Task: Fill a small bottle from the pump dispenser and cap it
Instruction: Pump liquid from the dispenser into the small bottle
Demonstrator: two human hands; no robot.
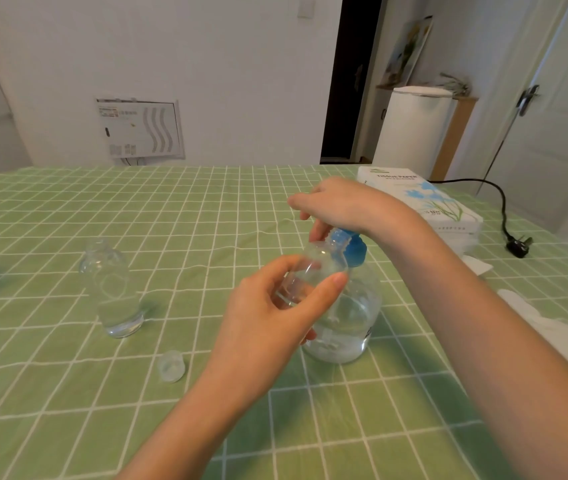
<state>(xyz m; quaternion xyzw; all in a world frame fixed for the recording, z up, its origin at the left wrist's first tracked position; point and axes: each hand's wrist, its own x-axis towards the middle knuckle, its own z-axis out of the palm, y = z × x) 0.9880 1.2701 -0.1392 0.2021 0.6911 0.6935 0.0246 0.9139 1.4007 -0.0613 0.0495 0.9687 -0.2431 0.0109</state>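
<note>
The white tissue box (421,202) at the bench's far right edge bears "TISSUE PAPER" printed across its top, above blue flowers. Smaller print on its side and the wall panel's (140,128) stickers are too blurred to read.
</note>
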